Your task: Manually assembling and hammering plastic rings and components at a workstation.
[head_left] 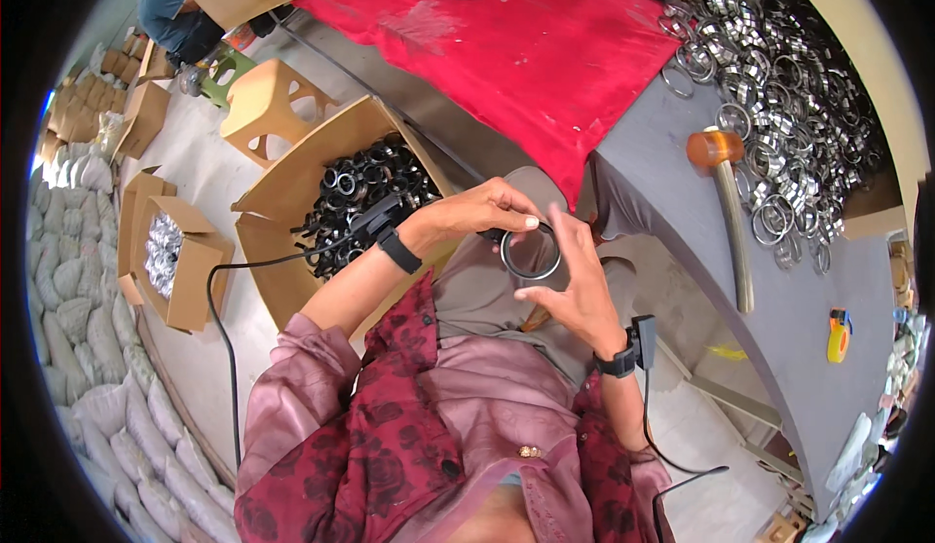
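In front of my lap, a round metal ring (532, 275) with a dark inner edge is tilted so its opening shows. My left hand (484, 209) pinches its upper edge between thumb and fingers. Around the ring's right side curves my right hand (581, 285), thumb and fingers spread wide. The right fingertips are slightly blurred near the top of the ring, and the thumb lies just below its lower edge. Left of my lap, an opened cardboard box (268, 261) holds a heap of black rings (365, 192).
A grey-covered table (654, 144) on the right bears a pile of shiny metal rings (779, 105), a mallet (730, 212) and a yellow tool (839, 337). Red cloth (526, 46) hangs over the far table. A stool (268, 105), sacks (83, 338) and a seated person (170, 19) are left.
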Demonstrator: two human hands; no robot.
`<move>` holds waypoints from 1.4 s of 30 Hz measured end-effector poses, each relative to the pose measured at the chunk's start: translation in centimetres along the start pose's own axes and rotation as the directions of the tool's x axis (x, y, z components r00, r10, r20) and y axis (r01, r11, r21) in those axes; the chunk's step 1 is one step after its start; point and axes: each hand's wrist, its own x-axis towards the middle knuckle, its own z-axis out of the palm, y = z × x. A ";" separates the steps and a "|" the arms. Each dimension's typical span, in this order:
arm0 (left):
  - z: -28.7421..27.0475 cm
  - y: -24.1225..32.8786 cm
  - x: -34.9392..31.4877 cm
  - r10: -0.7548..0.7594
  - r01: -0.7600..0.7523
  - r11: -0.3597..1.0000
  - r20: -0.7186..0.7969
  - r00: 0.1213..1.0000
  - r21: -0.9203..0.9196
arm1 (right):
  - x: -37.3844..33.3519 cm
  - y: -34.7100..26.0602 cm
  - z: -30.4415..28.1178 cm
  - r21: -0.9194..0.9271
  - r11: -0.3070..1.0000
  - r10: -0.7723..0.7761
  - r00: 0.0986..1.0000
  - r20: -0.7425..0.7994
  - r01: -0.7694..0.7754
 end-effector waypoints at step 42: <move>-1.2 -0.8 7.1 0.217 -0.290 0.954 -0.498 0.839 -0.073 | 3.0 8.3 -15.5 -0.767 0.575 -0.208 0.855 -0.474 -0.285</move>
